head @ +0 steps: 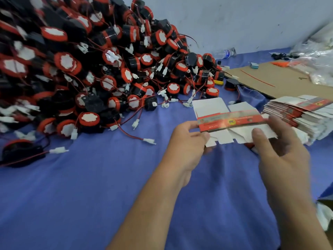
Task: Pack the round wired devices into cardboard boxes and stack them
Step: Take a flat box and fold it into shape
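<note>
Round black-and-red wired devices: one large heap on the blue cloth, filling the far left, with red leads and white plugs trailing out of its near edge. None is boxed in this view. Flat red-and-white printed cardboard box blank: held off the cloth between both hands, not yet opened into a box. Its long axis runs side to side, the right end a little higher. Left hand: pinches the left end, thumb on the printed band, fingers curled beneath. Right hand: grips the right end, thumb pressed on a white flap. Its fingers are motion-blurred, so their exact lie cannot be read. Stack of flat box blanks: just beyond the right hand, touching or nearly touching the held blank. Judgement: the step in hand is squaring the blank up, and a device comes after. The nearest devices, e.g. the red-rimmed device with a white face at the heap's near edge, lie to the left of the blank and slightly farther away. The left hand is clearly the nearer one for that reach, while the right hand could keep the box.
</note>
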The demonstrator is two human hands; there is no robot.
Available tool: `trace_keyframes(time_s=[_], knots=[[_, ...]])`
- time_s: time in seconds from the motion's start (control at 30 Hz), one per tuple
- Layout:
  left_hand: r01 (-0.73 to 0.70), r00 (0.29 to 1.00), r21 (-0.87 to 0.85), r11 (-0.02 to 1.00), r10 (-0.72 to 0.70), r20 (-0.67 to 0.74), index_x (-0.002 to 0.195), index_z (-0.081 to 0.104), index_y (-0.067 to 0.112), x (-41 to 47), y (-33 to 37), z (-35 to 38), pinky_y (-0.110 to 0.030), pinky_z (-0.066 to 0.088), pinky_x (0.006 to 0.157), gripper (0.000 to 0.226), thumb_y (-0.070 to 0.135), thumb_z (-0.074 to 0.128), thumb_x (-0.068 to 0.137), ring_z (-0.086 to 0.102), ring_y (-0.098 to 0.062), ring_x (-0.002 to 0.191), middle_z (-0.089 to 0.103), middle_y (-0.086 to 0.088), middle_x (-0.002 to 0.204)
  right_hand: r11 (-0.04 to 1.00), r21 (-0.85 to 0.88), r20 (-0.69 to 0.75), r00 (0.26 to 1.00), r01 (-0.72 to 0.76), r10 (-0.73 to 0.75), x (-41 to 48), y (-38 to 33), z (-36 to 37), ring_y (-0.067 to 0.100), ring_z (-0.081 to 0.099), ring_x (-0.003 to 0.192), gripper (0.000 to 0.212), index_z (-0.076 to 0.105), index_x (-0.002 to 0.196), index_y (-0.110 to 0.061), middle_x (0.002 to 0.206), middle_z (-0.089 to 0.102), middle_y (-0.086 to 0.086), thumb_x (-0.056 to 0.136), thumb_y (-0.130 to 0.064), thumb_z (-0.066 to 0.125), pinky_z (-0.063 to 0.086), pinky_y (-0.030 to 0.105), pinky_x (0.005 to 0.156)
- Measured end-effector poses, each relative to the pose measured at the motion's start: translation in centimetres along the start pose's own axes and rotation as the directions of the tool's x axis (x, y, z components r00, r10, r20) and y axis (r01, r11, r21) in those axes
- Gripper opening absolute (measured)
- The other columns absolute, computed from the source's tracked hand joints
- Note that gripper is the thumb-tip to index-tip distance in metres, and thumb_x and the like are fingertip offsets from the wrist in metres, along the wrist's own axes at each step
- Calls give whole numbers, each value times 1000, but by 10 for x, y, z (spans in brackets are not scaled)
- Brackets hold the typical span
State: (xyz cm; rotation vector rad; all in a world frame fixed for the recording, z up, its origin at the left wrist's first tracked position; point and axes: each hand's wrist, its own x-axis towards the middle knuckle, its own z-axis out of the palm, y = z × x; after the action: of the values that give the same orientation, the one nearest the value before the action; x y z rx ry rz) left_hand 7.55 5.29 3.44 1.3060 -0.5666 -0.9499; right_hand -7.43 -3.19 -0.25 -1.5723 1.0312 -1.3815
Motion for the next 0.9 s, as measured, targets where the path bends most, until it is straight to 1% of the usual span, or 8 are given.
trace_keyframes(time_s=[0.1,0.17,0.3,0.43,0.57,0.77,0.83,0.9], knots=[[-1,999,109,994,6,-48,119,71,22,-25,5,-40,-30,58,84,35,0,48,104,66,-9,77,80,-5,101,980,199,189,982,-13,-26,-11,-6,19,6,69,110,32,70,127,-29,114,76,-9,95,-34,71,54,15,89],[-3,997,166,986,15,-76,113,75,26,-47,10,-73,-28,57,86,40,1,45,105,64,-8,81,80,-4,103,960,277,341,937,-29,-70,-19,-11,34,1,63,122,51,68,130,-31,126,72,-16,82,-43,78,50,10,92],[17,986,233,972,23,-167,88,80,51,-92,18,-123,-25,62,76,63,4,43,107,69,-2,74,80,6,90,965,253,728,671,-72,-141,-35,-26,61,5,56,131,93,57,143,-41,141,64,-12,58,-52,96,50,24,101],[42,971,360,932,47,-236,108,78,44,-122,16,-179,-31,60,80,54,4,41,108,70,-11,75,78,1,82,963,266,780,580,36,-236,-58,-44,113,10,53,137,98,53,146,-36,144,60,-14,59,-28,97,45,28,108],[72,960,333,940,26,-279,103,73,34,-135,19,-226,-20,58,62,58,-16,44,100,70,-11,64,78,-1,80,953,283,851,431,103,-300,-83,-51,154,0,43,143,111,37,151,-55,152,47,-27,61,-38,99,43,20,107],[97,941,508,856,88,-327,110,69,34,-136,11,-254,-23,58,63,43,-4,67,92,73,-12,82,77,17,100,944,287,802,499,161,-328,-114,-42,189,-3,39,144,108,32,148,-63,154,41,-32,64,-34,94,46,34,113],[60,929,648,759,195,-315,105,69,38,-139,4,-258,-22,56,70,33,11,76,86,71,-4,86,75,23,97,942,295,772,541,162,-335,-122,-35,196,0,44,142,99,38,148,-57,151,47,-28,72,-26,93,46,43,111],[56,904,757,651,289,-315,96,69,41,-144,-3,-261,-16,51,75,22,32,80,80,67,1,87,72,27,92,923,294,741,551,248,-384,-123,-28,197,1,47,141,92,43,148,-50,150,49,-27,76,-19,91,46,40,111]])
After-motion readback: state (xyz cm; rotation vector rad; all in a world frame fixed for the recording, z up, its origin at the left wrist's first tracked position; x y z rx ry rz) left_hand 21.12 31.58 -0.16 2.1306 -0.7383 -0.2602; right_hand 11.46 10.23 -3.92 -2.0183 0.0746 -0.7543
